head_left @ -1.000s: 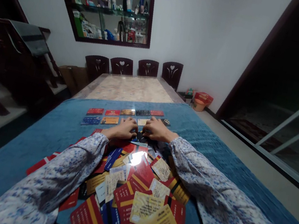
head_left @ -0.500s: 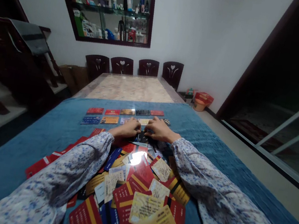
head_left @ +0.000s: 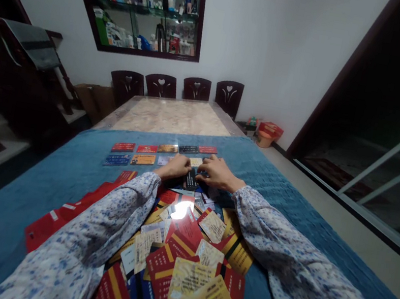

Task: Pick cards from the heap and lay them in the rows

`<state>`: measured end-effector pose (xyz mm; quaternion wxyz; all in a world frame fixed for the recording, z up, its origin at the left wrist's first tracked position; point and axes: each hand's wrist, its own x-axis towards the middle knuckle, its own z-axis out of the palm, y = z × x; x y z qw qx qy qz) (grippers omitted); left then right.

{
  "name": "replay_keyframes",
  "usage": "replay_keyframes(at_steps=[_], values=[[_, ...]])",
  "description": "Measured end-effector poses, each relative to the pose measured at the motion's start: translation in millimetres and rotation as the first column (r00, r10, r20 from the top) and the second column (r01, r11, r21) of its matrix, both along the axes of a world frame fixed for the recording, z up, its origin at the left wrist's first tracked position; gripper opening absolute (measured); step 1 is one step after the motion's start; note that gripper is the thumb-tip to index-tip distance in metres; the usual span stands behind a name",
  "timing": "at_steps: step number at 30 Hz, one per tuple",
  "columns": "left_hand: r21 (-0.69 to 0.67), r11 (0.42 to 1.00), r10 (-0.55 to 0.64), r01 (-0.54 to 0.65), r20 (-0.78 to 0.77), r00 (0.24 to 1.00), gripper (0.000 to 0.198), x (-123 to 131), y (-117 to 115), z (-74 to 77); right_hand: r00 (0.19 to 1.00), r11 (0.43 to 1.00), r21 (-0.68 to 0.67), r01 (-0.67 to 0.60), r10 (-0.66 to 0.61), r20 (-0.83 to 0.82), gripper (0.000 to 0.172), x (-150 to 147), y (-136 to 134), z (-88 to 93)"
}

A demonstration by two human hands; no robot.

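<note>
Both of my hands reach over the far end of a loose heap of cards [head_left: 195, 283] on the blue cloth. My left hand [head_left: 175, 167] is closed, its fingertips at the edge of a black card [head_left: 190, 180] that lies tilted between my hands. Just right of that card, my right hand [head_left: 217, 173] has its fingers bent downward and slightly apart, with nothing visible in them. What lies under its fingertips is hidden. Beyond my hands, a pale yellow card [head_left: 195, 161] shows in part.
Cards lie in two rows ahead, including an orange card [head_left: 143, 159] and a blue card [head_left: 117, 159]. Overlapping red cards [head_left: 40, 231] run along my left forearm. The blue cloth [head_left: 307, 240] covers the near table. Dark chairs [head_left: 228, 98] stand beyond the far end.
The black card now shows more fully between my hands. My right hand has drawn slightly right, away from it. The whole view has shifted a little.
</note>
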<state>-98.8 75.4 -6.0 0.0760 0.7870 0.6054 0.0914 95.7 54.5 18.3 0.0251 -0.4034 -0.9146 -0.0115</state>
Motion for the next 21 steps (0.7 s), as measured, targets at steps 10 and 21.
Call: replay_keyframes(at_steps=[10,21], values=[[0.052,0.993,0.116,-0.11,-0.134,0.984,0.029,0,-24,5.4,0.997,1.0,-0.003,-0.024,0.025,0.071,0.052,-9,-11,2.1],[0.085,0.984,-0.139,0.155,-0.166,0.976,0.033,-30,-47,7.8,0.995,0.997,-0.029,-0.078,0.079,0.058,0.052,-6,-11,-2.7]])
